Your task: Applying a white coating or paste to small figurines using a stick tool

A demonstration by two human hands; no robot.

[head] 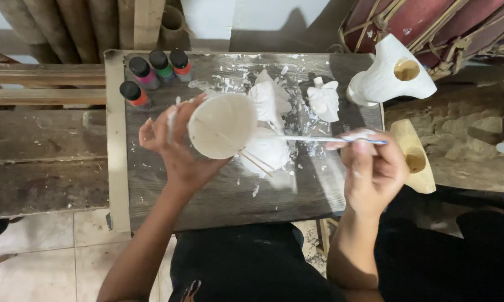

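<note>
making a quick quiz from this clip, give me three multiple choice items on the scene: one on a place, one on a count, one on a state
1. Where do the paint bottles stand?
A. far left corner of the board
B. on the floor tiles
C. beside the right hand

2. How many paint bottles are there?
A. two
B. four
C. six

3. What is the right hand doing?
A. resting open and empty
B. holding a thin brush
C. lifting a bottle

Answers:
1 A, they cluster at the board's far left corner.
2 B, four dark caps show.
3 B, its grip is shut on the brush, whose tip points toward the white piece held in the left hand.
</note>
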